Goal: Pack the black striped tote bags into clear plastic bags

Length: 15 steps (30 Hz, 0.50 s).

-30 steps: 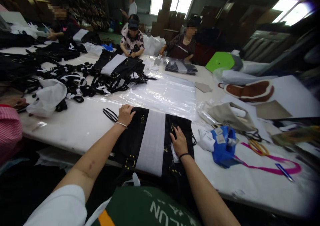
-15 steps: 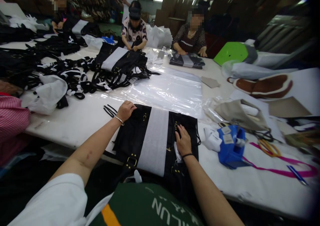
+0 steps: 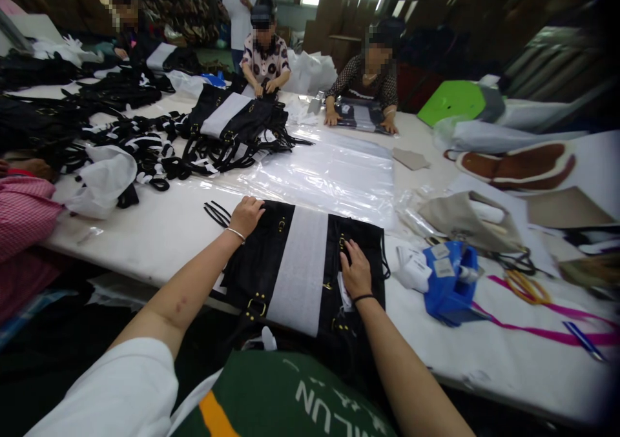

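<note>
A black bag (image 3: 303, 269) with brass buckles lies flat at the table's front edge. A pale strip of wrapping (image 3: 301, 263) runs down its middle. My left hand (image 3: 246, 217) is at the bag's far left corner, its fingers closed on the edge there. On the right half, my right hand (image 3: 356, 269) lies palm down, with fingers spread beside a small buckle. A white tag (image 3: 345, 295) shows partly from under this hand. Thin black straps (image 3: 217, 213) stick out past my left hand. Near my body, the lower part of the bag is in shadow.
Clear plastic sheets (image 3: 334, 172) lie beyond the bag. A pile of black bags (image 3: 227, 114) and straps is at left. To the right are a blue tape dispenser (image 3: 448, 282), scissors (image 3: 527, 287) and a pen (image 3: 584, 340). Several co-workers are around the table.
Both hands stay in nearly the same places on the bag. Across the table, the co-worker at right has spread both hands to the sides of a packed bag. The view has shifted slightly.
</note>
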Motion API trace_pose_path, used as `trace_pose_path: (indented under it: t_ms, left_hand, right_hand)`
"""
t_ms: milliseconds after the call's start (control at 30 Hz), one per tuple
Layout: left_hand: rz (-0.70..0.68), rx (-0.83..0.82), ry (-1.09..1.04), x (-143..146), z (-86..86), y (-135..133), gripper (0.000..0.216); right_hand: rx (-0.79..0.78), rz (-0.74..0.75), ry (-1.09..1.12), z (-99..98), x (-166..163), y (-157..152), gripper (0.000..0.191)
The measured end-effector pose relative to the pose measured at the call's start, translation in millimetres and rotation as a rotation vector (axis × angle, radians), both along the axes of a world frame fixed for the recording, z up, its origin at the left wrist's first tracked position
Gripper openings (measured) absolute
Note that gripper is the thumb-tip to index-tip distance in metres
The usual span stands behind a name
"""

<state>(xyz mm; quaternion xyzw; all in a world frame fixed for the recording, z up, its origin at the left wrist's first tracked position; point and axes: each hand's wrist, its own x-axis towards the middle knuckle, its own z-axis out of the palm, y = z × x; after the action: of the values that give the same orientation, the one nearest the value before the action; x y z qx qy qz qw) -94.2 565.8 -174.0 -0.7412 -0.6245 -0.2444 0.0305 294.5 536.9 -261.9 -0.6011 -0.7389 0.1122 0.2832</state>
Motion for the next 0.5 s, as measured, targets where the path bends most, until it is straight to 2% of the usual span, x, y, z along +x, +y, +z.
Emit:
trace_pose_path:
  t_ms: [100,333,400,500]
  left_hand:
    - [-0.027,-0.004,0.098,-1.3,1.9,6.1,0.024]
    - [-0.246,-0.039,0.152,-16.0,6.6,15.6,0.028]
    - [-0.228,-0.027,0.107,-22.0,6.6,16.5,0.026]
    - [-0.065,0.02,-0.028,-27.4,3.8,14.1,0.021]
  right_hand:
    - [0.004,-0.007,0.006,1.3,-1.2,-0.3,0.048]
    - [0.012,-0.018,0.011,-0.8,-2.0,0.8,0.048]
    - [0.011,-0.021,0.015,-1.6,-1.9,1.4,0.048]
    - [0.013,-0.015,0.022,-1.8,-2.0,1.9,0.047]
